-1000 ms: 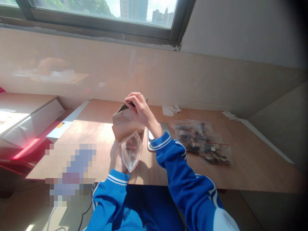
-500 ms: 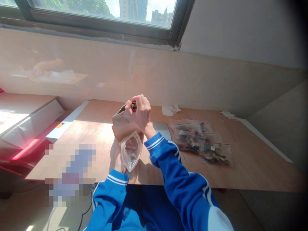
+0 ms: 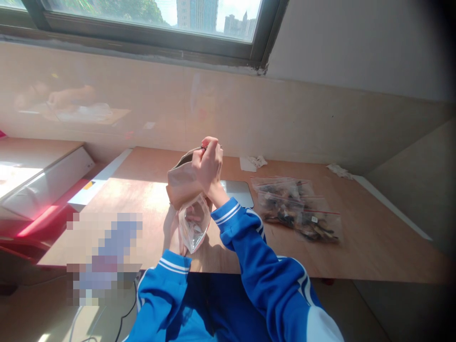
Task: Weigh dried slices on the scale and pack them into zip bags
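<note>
A brown paper bag point(image 3: 181, 183) stands upright on the wooden table point(image 3: 356, 251) in front of me. My right hand point(image 3: 207, 165) is closed in a pinch at the bag's open top, on something small and dark that I cannot make out. My left hand point(image 3: 174, 235) is low at the table's near edge, gripping a small clear zip bag point(image 3: 194, 223) that hangs open-mouthed just under the paper bag. Both sleeves are blue with white stripes.
A flat grey scale point(image 3: 239, 191) lies right of the paper bag. Beyond it lie clear zip bags filled with dark pieces point(image 3: 299, 209). Crumpled tissues point(image 3: 253, 162) sit by the wall. A second desk point(image 3: 39, 166) stands to the left.
My right hand has turned and closed into a tighter pinch at the paper bag's mouth, and its forearm has swung left. The left hand and clear bag have barely moved.
</note>
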Available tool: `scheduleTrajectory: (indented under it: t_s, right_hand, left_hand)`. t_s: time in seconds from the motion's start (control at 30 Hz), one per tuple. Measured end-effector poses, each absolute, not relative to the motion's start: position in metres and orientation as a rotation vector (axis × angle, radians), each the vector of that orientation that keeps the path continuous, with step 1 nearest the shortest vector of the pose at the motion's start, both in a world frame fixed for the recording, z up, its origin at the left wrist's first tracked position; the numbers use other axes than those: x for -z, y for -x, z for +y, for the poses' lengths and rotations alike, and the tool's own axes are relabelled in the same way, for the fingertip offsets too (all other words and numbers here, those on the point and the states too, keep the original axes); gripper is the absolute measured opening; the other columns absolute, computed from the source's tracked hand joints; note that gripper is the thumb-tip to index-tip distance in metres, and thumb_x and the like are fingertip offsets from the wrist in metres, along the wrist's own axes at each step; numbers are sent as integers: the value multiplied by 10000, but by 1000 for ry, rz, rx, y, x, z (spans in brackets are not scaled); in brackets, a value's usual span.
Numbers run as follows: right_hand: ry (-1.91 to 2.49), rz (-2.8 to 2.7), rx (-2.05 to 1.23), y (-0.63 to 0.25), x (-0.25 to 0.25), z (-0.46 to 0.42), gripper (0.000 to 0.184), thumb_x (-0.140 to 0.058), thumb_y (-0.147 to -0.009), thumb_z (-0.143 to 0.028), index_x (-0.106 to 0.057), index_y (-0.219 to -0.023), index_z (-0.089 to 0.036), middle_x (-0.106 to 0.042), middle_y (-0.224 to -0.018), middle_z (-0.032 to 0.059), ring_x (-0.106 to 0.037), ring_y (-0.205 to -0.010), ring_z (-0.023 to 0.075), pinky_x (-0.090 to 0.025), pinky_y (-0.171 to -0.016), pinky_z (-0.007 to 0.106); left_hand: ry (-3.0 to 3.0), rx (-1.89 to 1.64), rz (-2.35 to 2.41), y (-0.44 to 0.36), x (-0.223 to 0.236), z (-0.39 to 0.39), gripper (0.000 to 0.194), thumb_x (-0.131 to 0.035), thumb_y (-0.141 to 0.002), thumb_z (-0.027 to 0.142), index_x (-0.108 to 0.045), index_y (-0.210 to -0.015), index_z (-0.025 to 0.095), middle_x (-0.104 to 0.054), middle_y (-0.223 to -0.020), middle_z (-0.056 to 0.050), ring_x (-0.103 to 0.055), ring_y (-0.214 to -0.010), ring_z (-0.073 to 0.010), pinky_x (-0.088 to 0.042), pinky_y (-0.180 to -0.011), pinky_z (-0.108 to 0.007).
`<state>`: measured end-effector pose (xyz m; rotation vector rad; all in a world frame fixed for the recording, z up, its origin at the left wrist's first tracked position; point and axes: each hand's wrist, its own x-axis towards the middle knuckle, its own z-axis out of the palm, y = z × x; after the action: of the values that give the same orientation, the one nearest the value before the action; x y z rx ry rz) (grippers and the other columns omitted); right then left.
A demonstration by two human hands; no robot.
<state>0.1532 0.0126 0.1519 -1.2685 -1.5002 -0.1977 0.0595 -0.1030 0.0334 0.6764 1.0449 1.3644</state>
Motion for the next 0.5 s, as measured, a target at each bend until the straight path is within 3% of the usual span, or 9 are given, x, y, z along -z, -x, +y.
scheduleTrajectory:
  t_s: [0.17, 0.33, 0.5]
  right_hand:
    - [1209, -1600, 170, -153, -153, 10, 245, -349, -941, -218, -529, -1102, -183, -607, -1083, 107, -512, -1100, 246, -368, -1014, 452]
    - [1111, -1710, 156, -159, -150, 5, 379, -309, -937, -161, -488, -1268, -207, -517, -1354, 88, -427, -1254, 237, -277, -1094, 471]
    - [1133, -1709, 45, -166, -154, 6, 385, -292, -975, -242, -428, -1331, -190, -575, -1276, 112, -479, -1179, 224, -307, -1053, 448]
  left_hand:
    - [-592, -1325, 1034, -59, -27, -98, 458, -516, -795, 526, -578, -990, 116, -668, -654, -64, -615, -562, -197, -501, -576, -337]
    - [-557, -1302, 1006, -58, -30, -99, 443, -536, -782, 495, -574, -1019, 122, -676, -664, -57, -605, -547, -181, -478, -528, -296]
    - [-536, -1300, 1003, -59, -32, -98, 415, -502, -798, 468, -592, -979, 105, -673, -630, -70, -592, -516, -168, -469, -507, -276]
